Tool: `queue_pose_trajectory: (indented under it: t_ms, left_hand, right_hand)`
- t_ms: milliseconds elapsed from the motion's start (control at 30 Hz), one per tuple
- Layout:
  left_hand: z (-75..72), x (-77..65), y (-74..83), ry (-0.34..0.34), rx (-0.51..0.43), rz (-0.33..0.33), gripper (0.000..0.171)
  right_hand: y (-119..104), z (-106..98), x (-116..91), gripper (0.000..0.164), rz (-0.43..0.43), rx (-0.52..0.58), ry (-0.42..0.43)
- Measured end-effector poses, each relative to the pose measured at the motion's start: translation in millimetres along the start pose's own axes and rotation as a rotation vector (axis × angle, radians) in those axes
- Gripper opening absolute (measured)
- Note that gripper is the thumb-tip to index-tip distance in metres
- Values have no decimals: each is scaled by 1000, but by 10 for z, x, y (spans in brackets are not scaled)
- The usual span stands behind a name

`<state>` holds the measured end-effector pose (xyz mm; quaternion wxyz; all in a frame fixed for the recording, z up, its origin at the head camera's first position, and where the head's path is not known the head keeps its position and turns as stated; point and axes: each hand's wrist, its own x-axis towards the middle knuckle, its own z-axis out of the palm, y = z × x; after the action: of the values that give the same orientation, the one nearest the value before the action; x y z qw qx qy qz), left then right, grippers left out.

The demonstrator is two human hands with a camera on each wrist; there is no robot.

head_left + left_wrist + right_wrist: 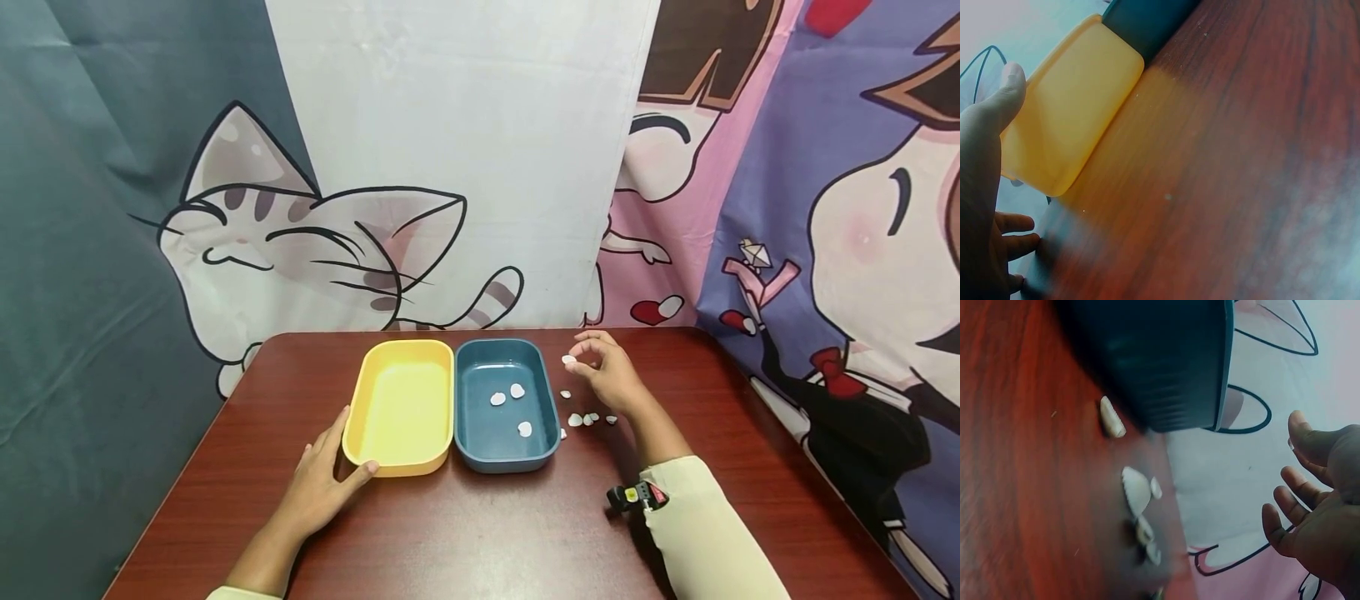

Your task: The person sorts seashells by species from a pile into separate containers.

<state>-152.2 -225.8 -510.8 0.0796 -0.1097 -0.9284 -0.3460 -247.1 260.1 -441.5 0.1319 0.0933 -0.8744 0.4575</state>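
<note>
My right hand [611,375] pinches a small white seashell [568,359] between thumb and fingertips, raised just right of the blue bin [506,463]. Three white shells lie inside that bin. My left hand [322,479] rests against the near left corner of the yellow bin [397,469], thumb on the near rim and fingers along the left side. On the table right of the blue bin lie several loose shells, among them a ribbed, fan-shaped one [1137,490] and a narrow one [1112,419] beside the bin wall.
Both bins stand side by side, walls close together, on the reddish-brown wooden table [480,542]. Behind the table's far edge hangs a cloth backdrop [480,125] with cartoon figures. A small black device [636,497] is attached at the right sleeve's cuff.
</note>
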Motion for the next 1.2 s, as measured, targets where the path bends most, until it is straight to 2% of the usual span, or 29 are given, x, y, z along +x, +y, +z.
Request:
queue_pose_trajectory:
  t_ms: [300,667,833,1033,1200]
  left_hand:
    - [6,2,-3,-10,-7,-3,100]
    - [5,-2,-10,-8,-3,-7,100]
    - [6,-5,-10,-7,-2,-9,100]
    - [7,-7,-10,-2,-9,-9,101]
    - [3,-3,-12,-7,-13,-8,101]
  right_hand:
    - [-221,154,108,11,-24,-39,-77]
    - [-357,364,180,9,-23,-33,-159]
    - [-404,434,223,9,3,-34,-197]
    - [-427,505,268,11,-41,-57,-207]
    - [-415,542,277,11,-34,-57,-223]
